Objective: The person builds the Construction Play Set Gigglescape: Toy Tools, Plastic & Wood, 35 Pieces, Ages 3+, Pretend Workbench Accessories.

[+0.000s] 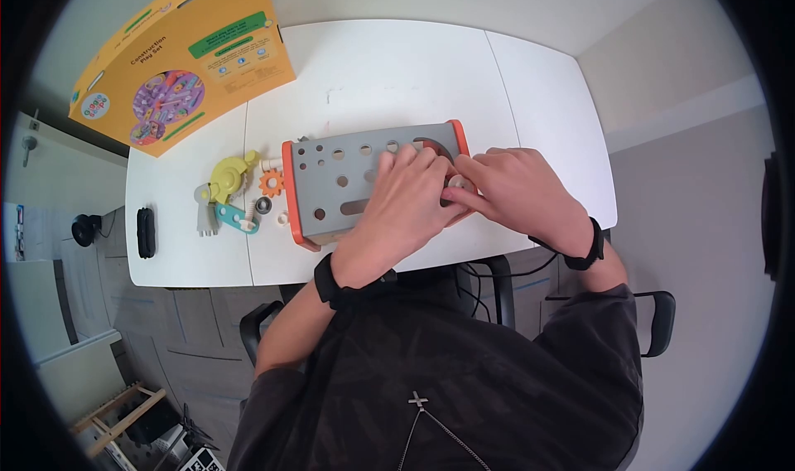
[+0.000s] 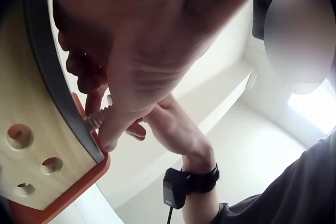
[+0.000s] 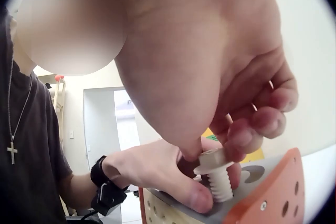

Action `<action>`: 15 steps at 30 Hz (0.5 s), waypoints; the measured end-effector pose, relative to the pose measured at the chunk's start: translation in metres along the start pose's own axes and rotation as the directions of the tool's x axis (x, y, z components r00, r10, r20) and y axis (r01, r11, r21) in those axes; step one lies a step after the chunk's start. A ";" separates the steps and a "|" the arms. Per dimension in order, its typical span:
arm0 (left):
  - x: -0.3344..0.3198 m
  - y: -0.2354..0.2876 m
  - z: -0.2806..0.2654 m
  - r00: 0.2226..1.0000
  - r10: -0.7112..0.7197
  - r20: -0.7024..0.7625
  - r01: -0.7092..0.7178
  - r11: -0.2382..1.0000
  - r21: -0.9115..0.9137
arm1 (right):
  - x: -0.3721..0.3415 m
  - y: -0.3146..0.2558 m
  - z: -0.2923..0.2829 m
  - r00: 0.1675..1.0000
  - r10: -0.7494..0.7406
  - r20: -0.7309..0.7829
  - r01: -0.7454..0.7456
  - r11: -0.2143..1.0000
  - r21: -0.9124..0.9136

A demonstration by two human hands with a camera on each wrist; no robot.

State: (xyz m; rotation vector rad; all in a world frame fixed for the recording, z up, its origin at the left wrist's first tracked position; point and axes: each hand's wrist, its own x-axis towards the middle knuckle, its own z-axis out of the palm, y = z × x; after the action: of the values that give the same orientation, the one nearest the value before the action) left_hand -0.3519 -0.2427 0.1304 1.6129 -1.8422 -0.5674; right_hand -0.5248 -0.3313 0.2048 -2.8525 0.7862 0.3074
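Note:
A cream toy bolt (image 3: 219,182) with a hex head and coarse threads stands nearly upright at the grey top (image 1: 331,191) of a toy workbench, close to its right orange end panel (image 3: 275,195). My right hand (image 1: 520,191) pinches the bolt's head between thumb and fingertips from above. Lower down, the thumb and a finger of my left hand (image 1: 403,193) pinch the threaded shank from either side, near the grey surface. In the left wrist view, the pale threads (image 2: 94,120) show between the left thumb and finger, beside the workbench's wooden side (image 2: 31,98).
Left of the workbench lie a yellow-green toy saw (image 1: 225,179), an orange gear (image 1: 271,183), a teal strip (image 1: 234,219) and a dark round piece (image 1: 263,205). A black case (image 1: 146,232) is at the table's left edge. Behind stands a yellow box (image 1: 215,69).

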 end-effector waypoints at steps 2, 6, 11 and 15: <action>0.000 -0.001 0.005 1.000 0.000 -0.022 0.000 1.000 -0.011 | 0.002 0.000 0.001 0.994 0.067 0.083 -0.060 0.994 -0.089; -0.002 -0.015 0.021 0.989 0.059 -0.135 -0.068 0.995 -0.069 | -0.006 0.002 -0.004 0.959 -0.168 -0.228 0.194 0.976 0.095; -0.002 -0.010 0.011 0.996 0.032 -0.083 -0.039 0.996 -0.080 | -0.003 0.006 0.001 0.978 -0.160 -0.134 0.185 0.961 0.204; -0.001 -0.005 0.007 0.998 0.007 -0.065 -0.011 0.998 -0.068 | 0.006 -0.009 -0.009 0.974 0.154 0.165 -0.157 0.988 0.006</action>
State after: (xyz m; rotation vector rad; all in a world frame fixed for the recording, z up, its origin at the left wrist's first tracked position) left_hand -0.3533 -0.2428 0.1215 1.5595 -1.7632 -0.5617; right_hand -0.5136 -0.3290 0.2129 -2.7097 0.9738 0.5455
